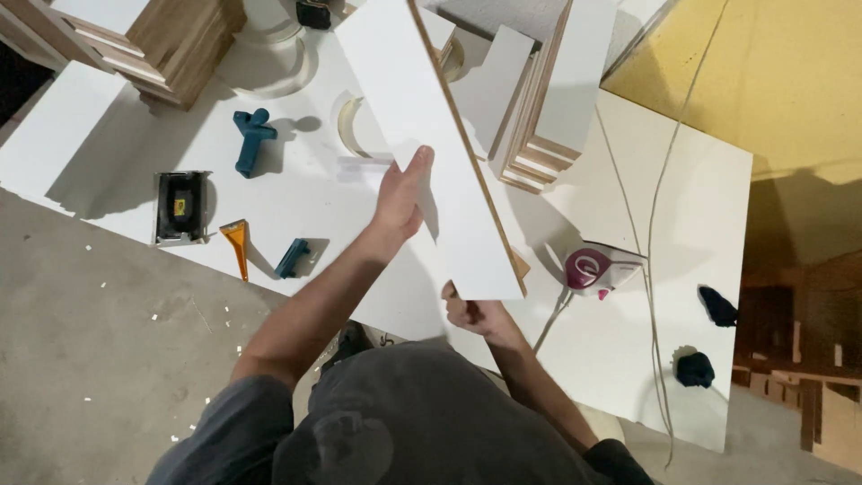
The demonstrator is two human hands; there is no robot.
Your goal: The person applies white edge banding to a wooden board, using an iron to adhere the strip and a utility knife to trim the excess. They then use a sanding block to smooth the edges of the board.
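Observation:
I hold a long white laminated board [431, 135] with a brown raw edge, tilted over the white worktable [682, 198]. My left hand [401, 193] grips the board's left side about midway, thumb on its face. My right hand [469, 312] holds the board's near bottom corner from underneath. The board's far end reaches the top of the view.
A stack of white boards [548, 99] leans behind. On the table lie a pink-and-white clothes iron [597, 268] with its cord, a blue trimmer tool [251, 136], an orange scraper [237, 244], a small blue block [293, 258], a black-and-grey tool [181, 207] and dark rags [716, 305].

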